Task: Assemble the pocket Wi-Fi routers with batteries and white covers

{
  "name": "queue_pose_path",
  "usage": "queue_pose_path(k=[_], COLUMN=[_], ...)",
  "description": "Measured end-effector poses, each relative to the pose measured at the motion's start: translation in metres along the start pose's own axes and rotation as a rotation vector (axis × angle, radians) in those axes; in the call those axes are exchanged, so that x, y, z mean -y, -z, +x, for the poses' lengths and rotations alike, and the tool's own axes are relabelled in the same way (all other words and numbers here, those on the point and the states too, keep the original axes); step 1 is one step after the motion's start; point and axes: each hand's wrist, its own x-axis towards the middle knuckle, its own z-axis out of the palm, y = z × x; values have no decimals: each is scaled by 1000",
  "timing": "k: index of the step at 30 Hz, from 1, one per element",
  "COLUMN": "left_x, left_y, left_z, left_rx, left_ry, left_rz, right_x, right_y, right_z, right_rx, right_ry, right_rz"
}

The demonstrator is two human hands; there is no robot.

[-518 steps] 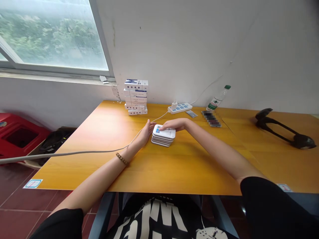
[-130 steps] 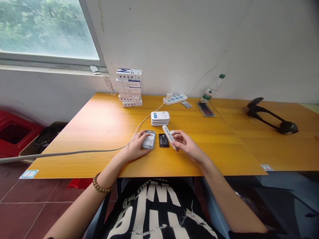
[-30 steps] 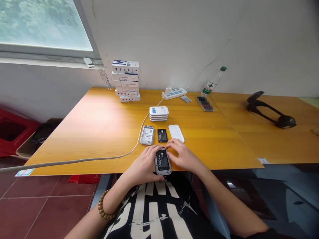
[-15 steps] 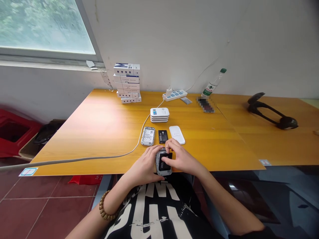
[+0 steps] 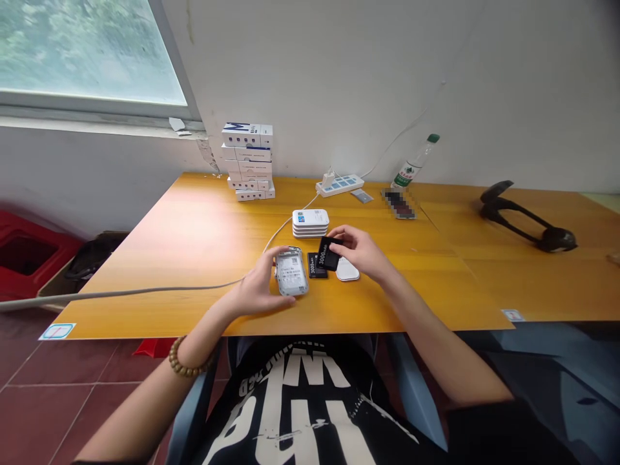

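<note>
My left hand (image 5: pixel 259 284) grips a white device body (image 5: pixel 291 272) by its edges, its open back with a printed label facing up. Under or just behind it, the other device body is mostly hidden. My right hand (image 5: pixel 357 248) pinches a black battery (image 5: pixel 328 254) marked 3000mAh. Beneath that battery, a second black battery (image 5: pixel 314 267) lies on the table, partly covered. A white cover (image 5: pixel 347 270) rests to its right, below my right hand. Behind them sits a stack of white devices (image 5: pixel 310 223).
White boxes (image 5: pixel 248 161) are piled at the back left. A power strip (image 5: pixel 340 185), a bottle (image 5: pixel 411 166) and a pixelated flat item (image 5: pixel 400 204) stand along the wall. A cable (image 5: pixel 159 292) crosses the left side. A black stand-like object (image 5: pixel 523 219) is far right.
The battery has been lifted out of the device body by my right hand and moved up and forward. My left hand has carried the device body forward and left, over the other one.
</note>
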Motion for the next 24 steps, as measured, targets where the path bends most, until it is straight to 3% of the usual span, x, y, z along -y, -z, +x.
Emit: queue_pose_path(k=[4, 9, 12, 17, 24], left_x=[30, 50, 53, 46, 46], left_y=[25, 29, 28, 28, 20], left_z=[31, 50, 50, 51, 55], left_rx=[57, 159, 192, 226, 191], left_ry=[-31, -37, -26, -39, -34], left_rz=[64, 83, 92, 153, 199], right_x=[-30, -43, -40, -32, -32], right_y=[-10, -20, -18, -12, -15], right_z=[36, 37, 30, 18, 11], right_rx=[125, 131, 171, 382, 392], right_ry=[-63, -37, 62, 93, 115], right_rz=[-131, -402, -572, -713, -752])
